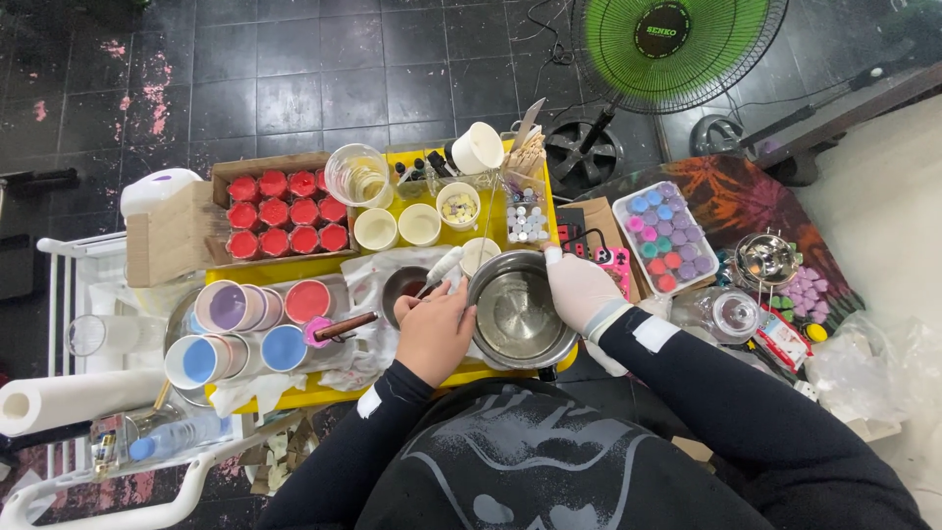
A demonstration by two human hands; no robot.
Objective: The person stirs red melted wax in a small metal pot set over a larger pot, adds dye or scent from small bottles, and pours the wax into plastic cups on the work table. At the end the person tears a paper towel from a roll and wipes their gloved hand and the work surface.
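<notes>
The steel bowl (518, 314) sits at the near edge of the yellow table (294, 393). The right hand (581, 289), in a white glove, grips the bowl's right rim. The bare left hand (435, 332), just left of the bowl, is closed around a thin tool (432, 287) whose tip points into a small dark cup (400, 288). Red-filled jars (280, 213) stand in a box farther left, behind the bowl.

Crowded worktop (324, 393): a box of red jars (285, 213) and 3 cups (419, 224) block the far side, lidded tubs (245, 329) the left; the steel bowl (518, 312) fills the right.
</notes>
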